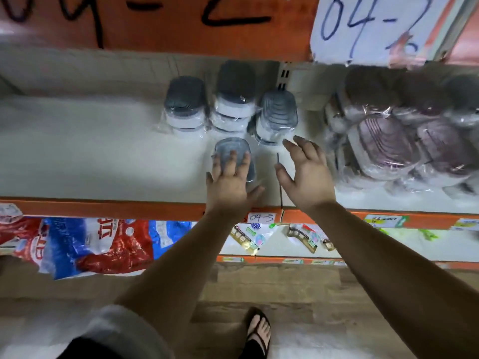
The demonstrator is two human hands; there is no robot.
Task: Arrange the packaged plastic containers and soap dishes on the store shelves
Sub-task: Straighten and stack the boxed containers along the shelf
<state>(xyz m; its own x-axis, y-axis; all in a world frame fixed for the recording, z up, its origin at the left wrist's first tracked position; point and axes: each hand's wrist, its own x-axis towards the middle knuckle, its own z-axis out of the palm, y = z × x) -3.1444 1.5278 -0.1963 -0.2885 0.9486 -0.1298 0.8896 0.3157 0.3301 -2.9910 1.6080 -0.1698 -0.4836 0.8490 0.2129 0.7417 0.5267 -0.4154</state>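
A wrapped grey soap dish (231, 149) lies on the white shelf (90, 151) near its front edge. My left hand (229, 181) rests on top of it with fingers spread flat. My right hand (305, 174) hovers open just right of it, fingertips close to a stack of wrapped grey soap dishes (277, 117). Two more stacks of grey-lidded packages (185, 106) (234, 97) stand behind, toward the back wall.
Pink and brown wrapped soap dishes (388, 141) fill the shelf's right side. The orange shelf edge (103, 209) carries labels. Red and blue bags (85, 244) and small carded items (246, 238) lie on the lower shelf. My sandalled foot (258, 330) stands on the wooden floor.
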